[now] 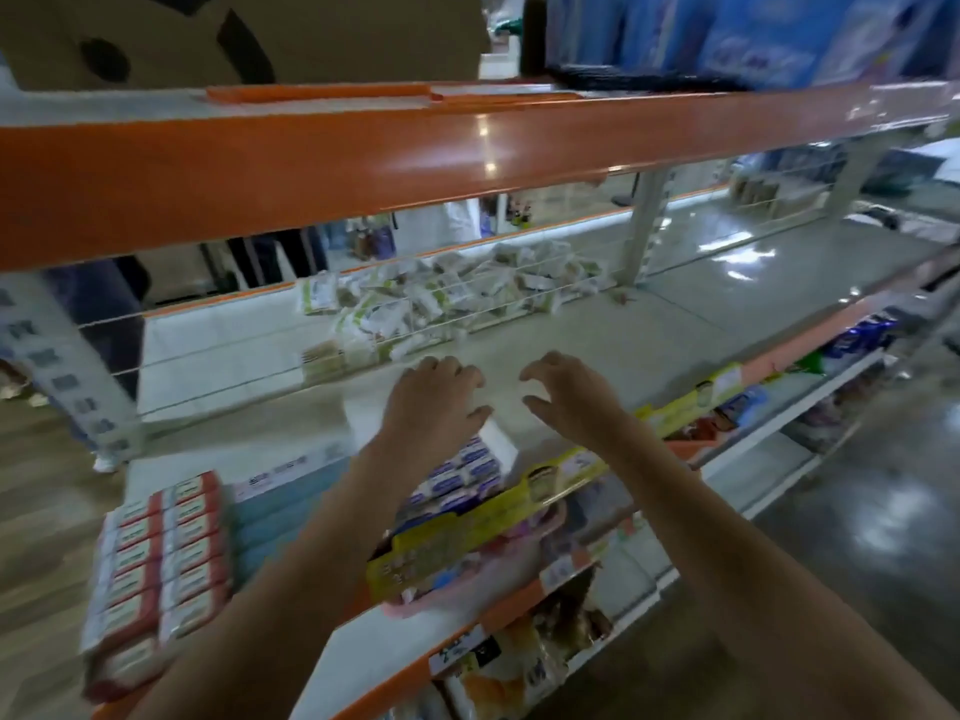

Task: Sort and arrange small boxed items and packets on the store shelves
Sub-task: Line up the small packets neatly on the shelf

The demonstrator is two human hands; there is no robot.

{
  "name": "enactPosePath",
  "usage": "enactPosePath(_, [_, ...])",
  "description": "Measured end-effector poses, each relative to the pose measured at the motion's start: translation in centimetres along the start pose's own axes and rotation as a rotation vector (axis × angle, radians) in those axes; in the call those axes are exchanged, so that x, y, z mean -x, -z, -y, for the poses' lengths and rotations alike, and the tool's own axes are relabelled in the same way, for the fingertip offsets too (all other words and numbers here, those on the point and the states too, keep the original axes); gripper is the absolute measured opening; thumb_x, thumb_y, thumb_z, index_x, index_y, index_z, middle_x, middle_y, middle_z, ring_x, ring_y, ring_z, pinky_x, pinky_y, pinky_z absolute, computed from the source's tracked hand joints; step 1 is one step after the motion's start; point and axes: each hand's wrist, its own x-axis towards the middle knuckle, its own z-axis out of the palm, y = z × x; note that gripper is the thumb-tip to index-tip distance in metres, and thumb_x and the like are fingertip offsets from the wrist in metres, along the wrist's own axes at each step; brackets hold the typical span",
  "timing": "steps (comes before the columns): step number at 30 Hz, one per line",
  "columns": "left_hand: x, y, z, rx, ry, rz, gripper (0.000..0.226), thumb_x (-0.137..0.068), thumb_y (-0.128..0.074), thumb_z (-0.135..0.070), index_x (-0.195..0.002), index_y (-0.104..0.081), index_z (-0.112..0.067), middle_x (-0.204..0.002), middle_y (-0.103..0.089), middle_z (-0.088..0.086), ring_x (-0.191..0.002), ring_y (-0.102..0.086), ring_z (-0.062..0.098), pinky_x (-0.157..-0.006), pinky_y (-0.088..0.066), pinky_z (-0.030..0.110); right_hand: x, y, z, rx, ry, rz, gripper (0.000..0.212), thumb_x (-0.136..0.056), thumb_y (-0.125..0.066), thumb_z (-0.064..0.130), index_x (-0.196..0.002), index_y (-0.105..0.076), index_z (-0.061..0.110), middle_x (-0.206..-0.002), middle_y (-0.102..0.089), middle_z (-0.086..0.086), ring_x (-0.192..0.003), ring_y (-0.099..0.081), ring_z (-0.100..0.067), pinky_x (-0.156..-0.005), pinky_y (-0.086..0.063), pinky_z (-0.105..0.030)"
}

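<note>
Spanning the view, shelf (597, 330) carries red/white boxes (161, 553) at L, blue/white boxes (467, 470) centre, packets (441, 298) piled at back. L hand (434, 394) & R hand (566, 394) hover over it, fingers loosely curled, holding nothing.

Pale store shelf (649, 324), red-and-white boxes (166, 553) stacked at left, blue-and-white boxes (467, 470) mid-front, packets (441, 298) heaped behind
</note>
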Motion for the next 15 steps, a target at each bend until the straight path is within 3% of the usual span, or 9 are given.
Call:
enactPosePath(6, [-11.4,-3.6,-11.4,0.046,-0.115,0.034,0.043,-0.092,-0.048,-0.046,-0.128,-0.049,-0.022,-0.129,-0.050,0.003,-0.121,-0.043,0.025,-0.095,-0.035,0.036,0.5,2.9,-14.8,0.037,-0.200,0.036,0.038,-0.089,-0.057,0.028,-0.126,-0.055,0.017,-0.127,-0.052,-0.008,-0.120,-0.049,-0.028,-0.096,-0.039,-0.033])
enactPosePath(11, [-20.4,-7.4,-18.7,0.116,-0.059,0.084,0.044,-0.091,-0.049,-0.046,-0.128,-0.049,-0.022,-0.129,-0.052,0.003,-0.120,-0.044,0.025,-0.096,-0.037,0.036,0.4,4.5,-26.3,0.032,-0.253,0.081,0.038,-0.090,-0.057,0.023,-0.127,-0.054,0.012,-0.128,-0.053,-0.010,-0.120,-0.048,-0.026,-0.094,-0.031,-0.026])
enactPosePath(15, [-26.1,-9.9,-21.2,0.158,0.023,0.131,0.044,-0.090,-0.050,-0.046,-0.127,-0.051,-0.022,-0.129,-0.053,0.004,-0.120,-0.045,0.025,-0.096,-0.040,0.035,-1.9,4.8,-32.7,0.015,-0.267,0.118,0.038,-0.090,-0.057,0.022,-0.127,-0.054,0.013,-0.129,-0.053,-0.011,-0.120,-0.049,-0.026,-0.096,-0.037,-0.029])
